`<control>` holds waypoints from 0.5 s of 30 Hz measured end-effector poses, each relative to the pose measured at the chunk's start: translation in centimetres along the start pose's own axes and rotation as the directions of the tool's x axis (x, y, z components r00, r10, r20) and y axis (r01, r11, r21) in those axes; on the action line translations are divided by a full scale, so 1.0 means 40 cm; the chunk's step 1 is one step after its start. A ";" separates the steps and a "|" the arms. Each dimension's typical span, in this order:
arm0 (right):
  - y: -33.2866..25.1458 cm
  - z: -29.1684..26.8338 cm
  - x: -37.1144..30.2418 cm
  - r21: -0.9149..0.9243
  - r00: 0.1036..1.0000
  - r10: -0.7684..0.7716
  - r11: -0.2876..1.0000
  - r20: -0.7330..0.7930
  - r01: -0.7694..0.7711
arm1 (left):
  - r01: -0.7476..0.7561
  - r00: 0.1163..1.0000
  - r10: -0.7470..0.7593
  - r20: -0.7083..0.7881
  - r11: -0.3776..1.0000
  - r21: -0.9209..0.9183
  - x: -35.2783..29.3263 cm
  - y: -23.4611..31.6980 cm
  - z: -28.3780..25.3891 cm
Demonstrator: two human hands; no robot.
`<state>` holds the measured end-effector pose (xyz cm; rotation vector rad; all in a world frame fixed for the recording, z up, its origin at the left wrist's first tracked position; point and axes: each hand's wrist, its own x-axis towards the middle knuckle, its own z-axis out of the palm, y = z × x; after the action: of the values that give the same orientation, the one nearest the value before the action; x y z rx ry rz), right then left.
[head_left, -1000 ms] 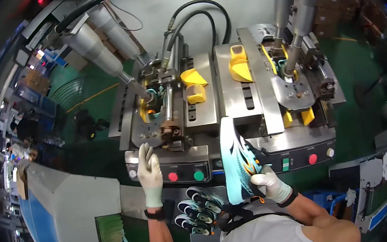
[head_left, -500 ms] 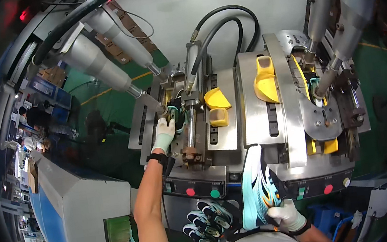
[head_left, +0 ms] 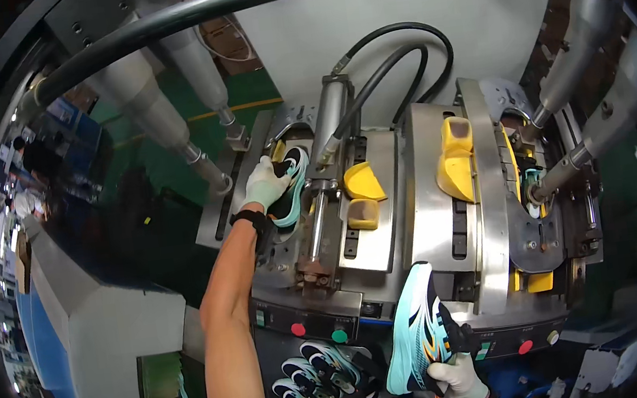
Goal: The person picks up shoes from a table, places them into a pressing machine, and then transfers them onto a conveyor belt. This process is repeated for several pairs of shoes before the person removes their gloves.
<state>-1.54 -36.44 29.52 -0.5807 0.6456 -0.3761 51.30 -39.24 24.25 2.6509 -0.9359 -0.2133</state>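
Observation:
At the left station of the press, my left hand (head_left: 264, 186), in a pale glove, is closed round a black sneaker with a light-blue sole (head_left: 296, 182). That shoe lies in the station's opening beside a steel cylinder (head_left: 333, 114). Down at the front, my right hand (head_left: 462, 380), also gloved, grips a second sneaker (head_left: 416, 334) by its heel end, toe pointing up and away. This one has a light-blue sole with dark and orange patterning on its side. Part of my right hand's grip is hidden behind the shoe.
Two metal rods (head_left: 208, 173) slant in from the upper left. Yellow pads (head_left: 364, 183) sit on the middle plates. Another shoe is partly visible in the right station (head_left: 531, 185). Several sneakers (head_left: 309, 379) lie before the button panel (head_left: 314, 323). Black hoses (head_left: 396, 54) loop behind.
The rods over the left station have swung away leftward, exposing the shoe there. My left hand has taken hold of it. My right hand still holds its sneaker, and the view has shifted slightly.

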 end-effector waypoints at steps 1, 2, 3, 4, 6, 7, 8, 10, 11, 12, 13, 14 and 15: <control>0.009 -0.011 0.012 -0.090 0.997 -0.059 0.994 0.043 0.063 | 0.020 1.000 -0.020 -0.013 1.000 -0.012 -0.042 0.013 -0.046; 0.014 -0.022 0.028 -0.175 0.988 -0.114 0.976 0.101 0.130 | 0.043 0.999 -0.044 -0.032 0.999 -0.024 -0.088 0.021 -0.101; 0.012 -0.015 0.021 -0.150 0.997 -0.010 0.988 0.070 0.021 | -0.019 0.996 0.009 -0.093 0.994 -0.109 -0.136 -0.009 -0.135; 0.025 0.000 0.040 -0.177 0.988 -0.094 0.977 0.126 0.116 | -0.112 0.976 0.082 -0.204 0.983 -0.143 -0.201 -0.045 -0.163; 0.027 0.034 0.058 -0.208 0.986 -0.100 0.970 0.134 0.126 | -0.138 0.965 0.062 -0.255 0.946 -0.292 -0.343 -0.051 -0.216; 0.013 0.090 0.059 -0.133 0.991 -0.028 0.990 0.132 0.046 | -0.185 0.939 0.080 -0.334 0.938 -0.294 -0.430 -0.056 -0.243; 0.016 0.127 0.071 -0.115 0.993 -0.025 0.993 0.119 0.039 | -0.238 0.907 0.102 -0.408 0.924 -0.298 -0.512 -0.061 -0.255; 0.030 0.232 0.127 -0.077 0.977 -0.094 0.991 0.193 0.111 | -0.142 0.920 -0.068 -0.387 0.861 -0.489 -0.687 -0.102 -0.255; 0.038 0.278 0.182 -0.115 0.959 -0.084 0.986 0.270 0.119 | -0.099 0.902 -0.155 -0.403 0.835 -0.542 -0.778 -0.137 -0.239; 0.051 0.323 0.252 -0.150 0.937 -0.072 0.980 0.343 0.130 | -0.061 0.879 -0.239 -0.413 0.802 -0.594 -0.869 -0.173 -0.218; 0.066 0.374 0.324 -0.131 0.917 -0.018 0.988 0.398 0.077 | -0.025 0.853 -0.295 -0.431 0.802 -0.597 -0.952 -0.211 -0.183; 0.075 0.426 0.402 -0.114 0.891 0.035 0.993 0.453 0.019 | 0.013 0.822 -0.350 -0.449 0.800 -0.599 -1.034 -0.245 -0.149; 0.078 0.470 0.490 -0.143 0.894 0.129 0.987 0.429 -0.073 | 0.112 0.793 -0.449 -0.413 0.772 -0.625 -1.113 -0.281 -0.104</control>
<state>25.77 -36.48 30.98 -0.7198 0.2625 -0.0977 24.43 -1.82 25.74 2.0724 -0.1981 0.1720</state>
